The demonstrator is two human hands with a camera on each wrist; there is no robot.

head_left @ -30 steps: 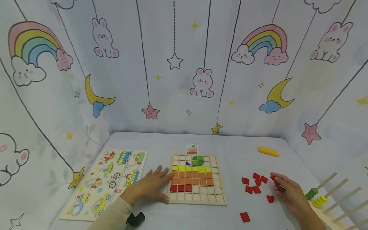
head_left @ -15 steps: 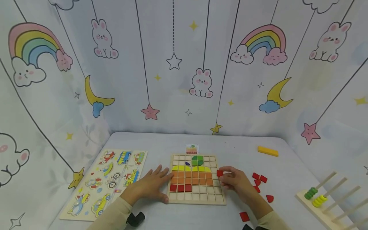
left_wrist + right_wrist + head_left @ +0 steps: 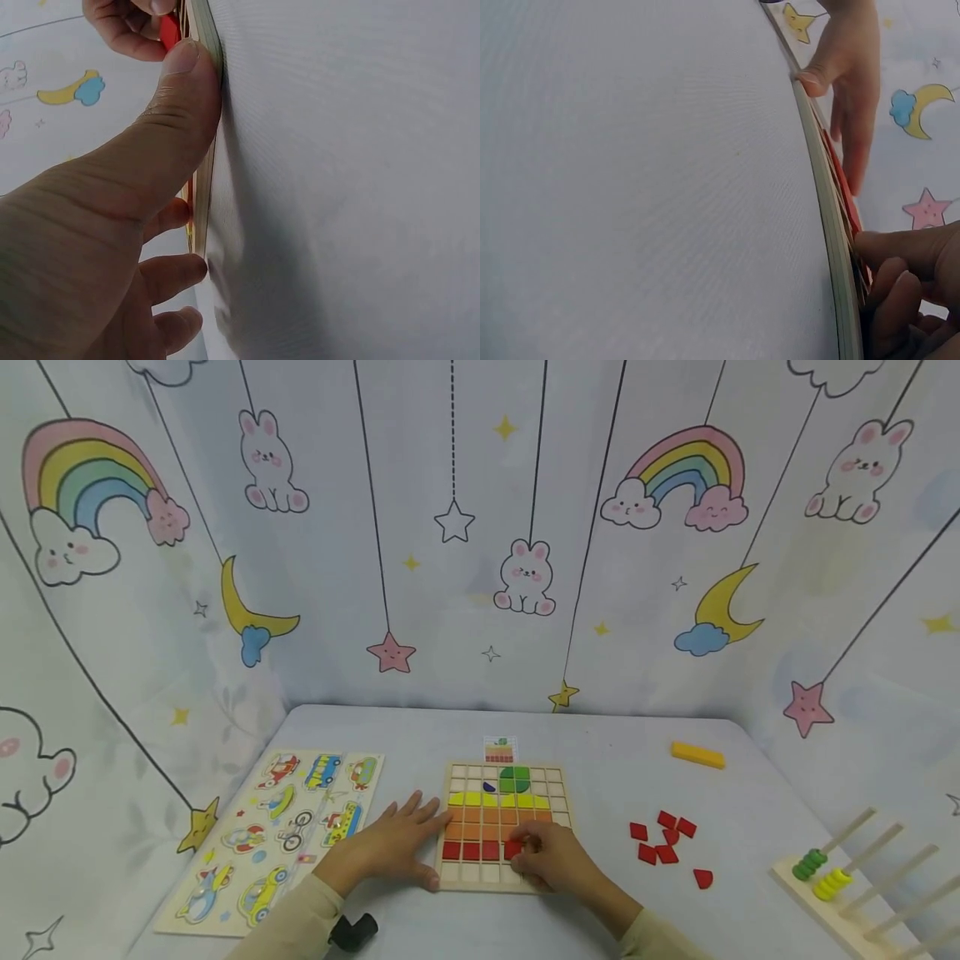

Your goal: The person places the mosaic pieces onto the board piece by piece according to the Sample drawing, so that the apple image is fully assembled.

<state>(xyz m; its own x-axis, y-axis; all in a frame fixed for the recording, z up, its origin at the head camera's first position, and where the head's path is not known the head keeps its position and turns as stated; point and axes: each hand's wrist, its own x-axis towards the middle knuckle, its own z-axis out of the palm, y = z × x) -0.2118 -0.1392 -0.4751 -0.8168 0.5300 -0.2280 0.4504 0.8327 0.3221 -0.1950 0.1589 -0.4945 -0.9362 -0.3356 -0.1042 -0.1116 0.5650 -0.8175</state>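
Note:
My right hand [image 3: 558, 860] is over the lower part of a wooden grid board [image 3: 480, 888] and pinches a red square tile [image 3: 512, 850]. The tile is at the row of red squares, just right of three others; whether it lies flat in its cell is hidden by the fingers. My left hand [image 3: 386, 850] rests with fingers spread at the board's left edge. In the left wrist view the left thumb [image 3: 180, 97] touches the board's edge. Orange rows, a yellow row, a green round shape [image 3: 514, 779] and a small blue piece [image 3: 489, 787] fill other cells.
A small picture card [image 3: 500, 749] lies behind the board. Several loose red tiles [image 3: 666, 854] lie to the right, before a yellow bar [image 3: 698, 754]. A vehicle puzzle board [image 3: 247, 810] is at left, and a peg rack with beads [image 3: 832, 883] at right.
My right hand has moved left from the loose red tiles, past the board's right edge, to the red row with a red square tile. The left hand has stayed in place.

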